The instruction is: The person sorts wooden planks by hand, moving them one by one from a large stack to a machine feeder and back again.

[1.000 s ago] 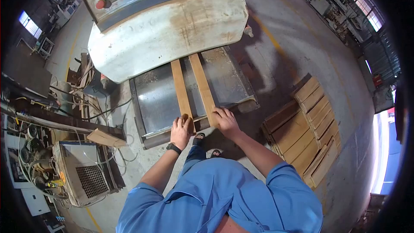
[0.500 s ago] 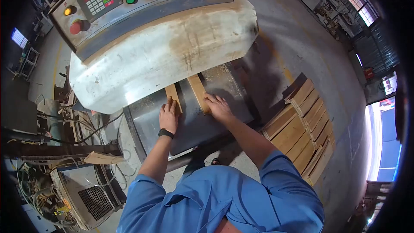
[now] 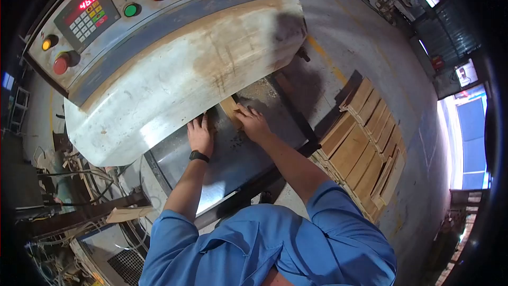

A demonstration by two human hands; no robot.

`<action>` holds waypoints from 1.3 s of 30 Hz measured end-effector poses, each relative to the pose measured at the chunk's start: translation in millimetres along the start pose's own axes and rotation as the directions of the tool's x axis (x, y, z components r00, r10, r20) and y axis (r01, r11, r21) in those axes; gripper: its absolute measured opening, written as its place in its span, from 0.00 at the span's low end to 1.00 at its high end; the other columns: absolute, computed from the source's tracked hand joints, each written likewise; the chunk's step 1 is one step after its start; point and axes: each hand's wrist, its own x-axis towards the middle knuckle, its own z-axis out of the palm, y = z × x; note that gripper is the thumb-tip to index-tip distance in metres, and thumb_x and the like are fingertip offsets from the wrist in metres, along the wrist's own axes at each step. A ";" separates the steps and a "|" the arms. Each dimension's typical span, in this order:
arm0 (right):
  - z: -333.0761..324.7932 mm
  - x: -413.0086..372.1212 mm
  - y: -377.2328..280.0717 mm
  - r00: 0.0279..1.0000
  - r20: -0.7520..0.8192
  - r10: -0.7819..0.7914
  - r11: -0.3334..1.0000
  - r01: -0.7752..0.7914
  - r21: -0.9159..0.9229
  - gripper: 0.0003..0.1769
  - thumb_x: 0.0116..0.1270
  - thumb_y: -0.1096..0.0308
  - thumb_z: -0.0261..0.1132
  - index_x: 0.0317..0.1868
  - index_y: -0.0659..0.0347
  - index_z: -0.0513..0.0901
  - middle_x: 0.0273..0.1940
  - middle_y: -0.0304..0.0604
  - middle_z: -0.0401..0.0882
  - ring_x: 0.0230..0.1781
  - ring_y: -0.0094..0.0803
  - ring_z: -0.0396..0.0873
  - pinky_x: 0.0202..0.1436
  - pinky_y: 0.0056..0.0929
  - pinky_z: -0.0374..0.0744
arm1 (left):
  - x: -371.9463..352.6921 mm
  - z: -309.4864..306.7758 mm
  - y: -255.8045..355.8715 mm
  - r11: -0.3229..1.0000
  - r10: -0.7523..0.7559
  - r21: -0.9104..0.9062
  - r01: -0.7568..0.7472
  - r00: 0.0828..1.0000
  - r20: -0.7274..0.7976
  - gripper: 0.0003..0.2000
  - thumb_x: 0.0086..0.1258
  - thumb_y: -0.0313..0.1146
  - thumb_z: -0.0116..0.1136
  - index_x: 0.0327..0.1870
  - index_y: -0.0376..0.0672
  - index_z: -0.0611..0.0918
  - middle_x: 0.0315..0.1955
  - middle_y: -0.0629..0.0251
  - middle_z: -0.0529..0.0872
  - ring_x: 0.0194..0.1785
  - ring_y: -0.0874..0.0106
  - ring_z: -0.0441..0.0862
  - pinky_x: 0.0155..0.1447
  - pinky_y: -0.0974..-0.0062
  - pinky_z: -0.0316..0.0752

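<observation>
Under the front edge of a pale machine hood (image 3: 174, 82), a wooden board (image 3: 230, 110) lies on the grey metal table (image 3: 238, 159), its far part hidden by the hood. My right hand (image 3: 255, 125) rests at the board's right side, thumb and fingertips touching it, the other fingers spread. My left hand (image 3: 201, 136), with a dark watch on the wrist, lies with fingers stretched out at the hood's edge. A second board beside that hand is almost wholly hidden by the hand and hood.
Above the hood is a control panel (image 3: 174, 0) with coloured buttons and a red display reading 46.5. Stacked wooden boards (image 3: 360, 153) stand at the right. Hoses, scrap wood and a unit with a grille (image 3: 127, 265) fill the left side.
Both hands have moved forward toward the hood. The boards have slid farther under it, so less of each shows. The camera view has shifted and tilted closer.
</observation>
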 end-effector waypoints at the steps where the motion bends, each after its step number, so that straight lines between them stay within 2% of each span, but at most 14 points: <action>1: -1.8 -1.4 -2.1 1.000 -0.019 0.023 0.999 -0.023 0.022 0.29 0.66 0.69 0.65 0.69 0.50 0.75 0.78 0.42 0.64 0.71 0.56 0.70 0.71 0.53 0.72 | 0.0 -9.4 9.7 0.999 0.039 -0.008 -0.039 0.998 -0.042 0.30 0.60 0.29 0.68 0.67 0.45 0.78 0.63 0.55 0.76 0.62 0.51 0.74 0.65 0.54 0.74; 7: -16.1 -74.0 0.8 0.977 -0.129 0.171 0.961 -0.137 0.239 0.27 0.66 0.68 0.67 0.66 0.53 0.78 0.70 0.51 0.71 0.69 0.54 0.72 0.72 0.48 0.72 | -54.5 -60.0 85.8 0.876 0.379 -0.328 -0.352 0.925 0.019 0.26 0.58 0.27 0.68 0.61 0.42 0.81 0.59 0.53 0.78 0.59 0.50 0.76 0.63 0.55 0.75; 12: -36.1 -193.1 14.8 0.888 -0.233 0.397 0.874 -0.288 0.392 0.20 0.67 0.68 0.66 0.60 0.55 0.82 0.62 0.52 0.78 0.61 0.54 0.78 0.66 0.46 0.77 | -98.8 -43.9 130.7 0.747 0.503 -0.575 -0.334 0.849 0.161 0.18 0.63 0.29 0.67 0.55 0.41 0.83 0.48 0.54 0.83 0.53 0.51 0.80 0.58 0.58 0.77; 16: -24.4 -322.9 10.7 0.763 -0.203 0.614 0.761 -0.505 0.407 0.18 0.69 0.66 0.66 0.59 0.56 0.82 0.55 0.51 0.80 0.54 0.51 0.82 0.57 0.44 0.82 | -140.4 -40.2 179.4 0.607 0.671 -0.720 -0.336 0.702 0.238 0.15 0.67 0.31 0.65 0.54 0.42 0.83 0.44 0.55 0.84 0.50 0.52 0.81 0.54 0.58 0.78; 17: -22.8 -357.7 2.7 0.717 -0.155 0.679 0.707 -0.583 0.399 0.18 0.70 0.66 0.65 0.59 0.56 0.82 0.54 0.50 0.81 0.53 0.50 0.82 0.57 0.44 0.82 | -151.2 -38.9 193.7 0.566 0.720 -0.755 -0.331 0.644 0.257 0.15 0.67 0.31 0.65 0.54 0.43 0.84 0.44 0.56 0.84 0.49 0.53 0.82 0.54 0.58 0.78; 19: -22.9 -424.5 -13.9 0.595 -0.045 0.803 0.558 -0.722 0.409 0.17 0.71 0.64 0.63 0.59 0.55 0.82 0.52 0.48 0.82 0.50 0.48 0.83 0.56 0.44 0.82 | -170.1 -58.7 229.7 0.595 0.758 -0.771 -0.228 0.477 0.445 0.14 0.68 0.31 0.65 0.54 0.43 0.84 0.43 0.56 0.84 0.47 0.54 0.83 0.53 0.59 0.79; 21: -15.1 -498.5 -40.4 0.470 -0.002 0.883 0.426 -0.798 0.427 0.18 0.71 0.63 0.63 0.59 0.55 0.82 0.52 0.47 0.82 0.50 0.46 0.84 0.56 0.44 0.81 | -203.6 -38.5 251.3 0.411 0.879 -0.847 -0.338 0.394 0.269 0.15 0.66 0.30 0.67 0.53 0.41 0.85 0.41 0.56 0.86 0.43 0.58 0.85 0.50 0.63 0.81; 23: -4.1 -573.1 -80.0 0.352 -0.088 0.932 0.348 -0.802 0.485 0.18 0.71 0.63 0.63 0.58 0.56 0.83 0.53 0.47 0.83 0.51 0.44 0.84 0.56 0.43 0.82 | -236.9 -39.3 282.4 0.333 0.928 -0.895 -0.299 0.273 0.254 0.15 0.65 0.28 0.68 0.52 0.41 0.85 0.40 0.56 0.86 0.43 0.59 0.86 0.50 0.63 0.81; 26: 18.4 -675.1 -152.5 0.073 -0.093 0.993 0.113 -0.809 0.576 0.19 0.70 0.64 0.65 0.59 0.57 0.83 0.53 0.49 0.84 0.51 0.45 0.85 0.56 0.42 0.82 | -296.6 -44.6 330.6 0.166 0.986 -0.926 -0.338 0.088 0.145 0.14 0.64 0.26 0.68 0.51 0.39 0.85 0.43 0.55 0.87 0.44 0.58 0.87 0.50 0.63 0.81; 27: 27.3 -706.3 -180.6 -0.011 -0.101 0.995 0.051 -0.806 0.589 0.19 0.70 0.64 0.65 0.59 0.57 0.83 0.53 0.49 0.84 0.51 0.45 0.85 0.56 0.41 0.82 | -320.5 -48.1 347.4 0.098 0.995 -0.931 -0.351 0.032 0.093 0.14 0.64 0.26 0.68 0.51 0.39 0.85 0.43 0.55 0.87 0.44 0.58 0.87 0.50 0.63 0.81; 31: 81.0 -794.0 -295.7 -0.318 -0.046 0.947 -0.217 -0.737 0.640 0.20 0.69 0.63 0.66 0.60 0.56 0.83 0.53 0.48 0.86 0.51 0.46 0.85 0.57 0.42 0.83 | -432.8 -88.8 389.5 0.087 0.981 -0.985 -0.151 -0.160 0.111 0.14 0.68 0.25 0.65 0.54 0.37 0.84 0.44 0.56 0.88 0.46 0.62 0.87 0.54 0.66 0.81; 33: 111.5 -826.3 -347.5 -0.425 -0.028 0.905 -0.298 -0.679 0.671 0.21 0.69 0.62 0.67 0.60 0.56 0.83 0.53 0.48 0.86 0.52 0.46 0.85 0.57 0.42 0.83 | -495.6 -89.5 401.2 0.024 0.956 -0.986 -0.168 -0.283 0.072 0.14 0.69 0.26 0.66 0.55 0.38 0.84 0.44 0.57 0.88 0.47 0.63 0.87 0.54 0.67 0.82; 37: 146.0 -859.8 -420.6 -0.589 0.058 0.806 -0.439 -0.528 0.727 0.21 0.69 0.61 0.67 0.61 0.56 0.84 0.52 0.48 0.88 0.53 0.46 0.85 0.58 0.42 0.82 | -599.7 -106.6 412.9 0.003 0.854 -0.998 -0.070 -0.519 0.039 0.15 0.70 0.27 0.66 0.57 0.38 0.84 0.45 0.57 0.88 0.49 0.63 0.88 0.55 0.67 0.83; 39: 154.7 -871.5 -443.2 -0.661 0.029 0.750 -0.446 -0.473 0.760 0.21 0.69 0.62 0.68 0.61 0.56 0.84 0.52 0.49 0.88 0.50 0.46 0.86 0.56 0.42 0.83 | -635.4 -121.8 419.7 -0.028 0.791 -0.999 -0.016 -0.612 -0.013 0.15 0.70 0.27 0.65 0.57 0.38 0.83 0.46 0.56 0.88 0.49 0.63 0.88 0.55 0.67 0.83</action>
